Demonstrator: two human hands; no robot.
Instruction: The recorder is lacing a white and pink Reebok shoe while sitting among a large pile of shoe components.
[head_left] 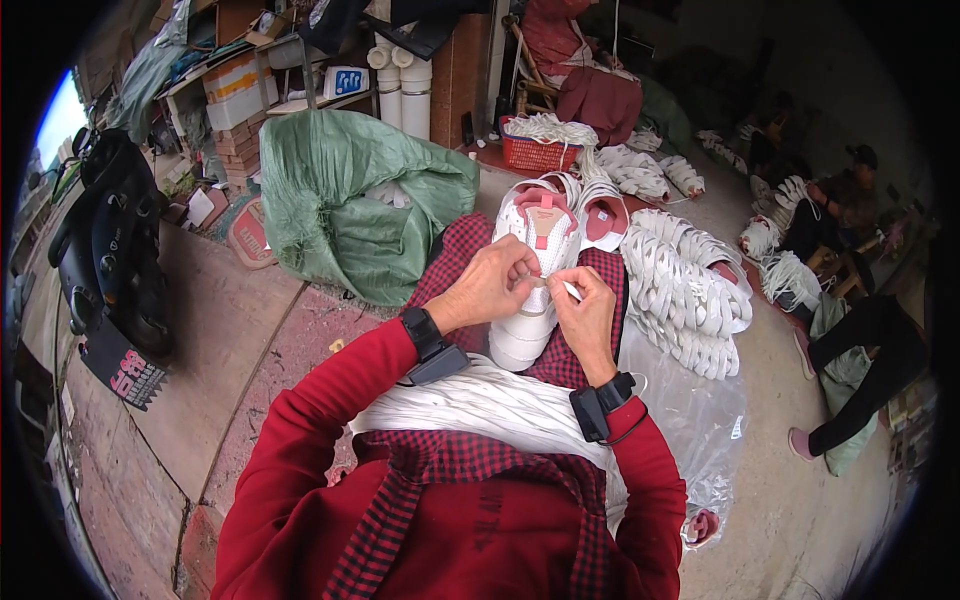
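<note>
A white sneaker with a pink tongue (541, 240) lies on a red-and-black checked cloth (455, 260) over my lap, toe toward me. My left hand (492, 285) pinches a white lace at the shoe's eyelets. My right hand (583, 313) grips the lace's end beside it, fingers closed. A thick bundle of white laces (480, 405) lies across my lap below both wrists. Both sleeves are red, with a black band on each wrist.
A row of white and pink sneakers (685, 280) is stacked to my right. A green sack (350, 190) sits ahead left, a red basket (535, 152) behind it. A black scooter (110, 240) stands far left. Other people sit at the right with shoes.
</note>
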